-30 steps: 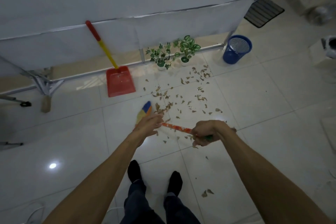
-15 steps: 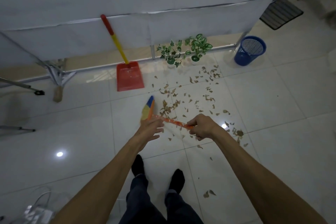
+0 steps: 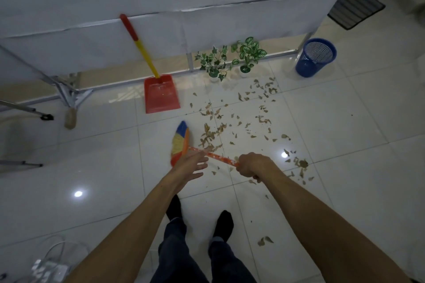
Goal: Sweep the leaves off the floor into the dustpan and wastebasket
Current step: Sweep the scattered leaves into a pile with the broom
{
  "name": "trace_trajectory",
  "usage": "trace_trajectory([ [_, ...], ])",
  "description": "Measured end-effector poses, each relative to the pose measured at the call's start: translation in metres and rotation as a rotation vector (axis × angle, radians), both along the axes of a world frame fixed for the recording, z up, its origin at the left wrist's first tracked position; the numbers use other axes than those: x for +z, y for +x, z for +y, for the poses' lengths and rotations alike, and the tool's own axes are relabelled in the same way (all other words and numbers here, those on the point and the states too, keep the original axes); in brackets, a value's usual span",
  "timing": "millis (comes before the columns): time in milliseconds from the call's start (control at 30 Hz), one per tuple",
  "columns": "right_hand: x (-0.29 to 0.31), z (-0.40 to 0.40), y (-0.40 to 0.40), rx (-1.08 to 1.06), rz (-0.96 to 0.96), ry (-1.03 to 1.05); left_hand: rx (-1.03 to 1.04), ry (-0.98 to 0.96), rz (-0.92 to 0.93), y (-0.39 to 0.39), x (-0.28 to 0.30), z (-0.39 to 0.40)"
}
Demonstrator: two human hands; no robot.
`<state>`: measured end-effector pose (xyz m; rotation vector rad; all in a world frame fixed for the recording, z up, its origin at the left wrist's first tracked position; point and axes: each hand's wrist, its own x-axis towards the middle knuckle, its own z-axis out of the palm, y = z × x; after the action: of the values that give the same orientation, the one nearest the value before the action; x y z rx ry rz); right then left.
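Dry brown leaves (image 3: 232,122) lie scattered over the white tiled floor ahead of me. A small broom with a blue, yellow and orange head (image 3: 180,141) rests on the floor left of the leaves. My right hand (image 3: 251,164) is closed around its orange handle. My left hand (image 3: 190,166) hovers just beside the handle with fingers spread, holding nothing. A red dustpan (image 3: 161,96) with a red and yellow handle leans against the white board at the back. A blue mesh wastebasket (image 3: 315,57) stands at the back right.
Two small potted plants (image 3: 230,60) stand by the white board (image 3: 161,7). Metal stand legs (image 3: 66,94) and a tripod foot (image 3: 46,117) are at left. A dark mat (image 3: 355,10) lies far right. Cables (image 3: 50,264) lie near left. My feet (image 3: 200,218) stand below.
My left hand has let go of the handle and spread its fingers. The broom head has shifted slightly left of the leaf pile. My view has drifted left.
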<state>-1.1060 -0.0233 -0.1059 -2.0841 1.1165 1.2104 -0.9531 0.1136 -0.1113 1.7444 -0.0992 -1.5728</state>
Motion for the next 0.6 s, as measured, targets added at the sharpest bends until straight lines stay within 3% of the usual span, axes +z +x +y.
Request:
trace_trajectory([
  [267, -0.048, -0.011, -0.001, -0.212, -0.037, -0.069, 0.030, 0.007, 0.017, 0.002, -0.013, -0.005],
  [600, -0.066, -0.015, -0.032, -0.077, -0.074, -0.241, 0.029, 0.014, 0.026, 0.002, -0.023, -0.006],
])
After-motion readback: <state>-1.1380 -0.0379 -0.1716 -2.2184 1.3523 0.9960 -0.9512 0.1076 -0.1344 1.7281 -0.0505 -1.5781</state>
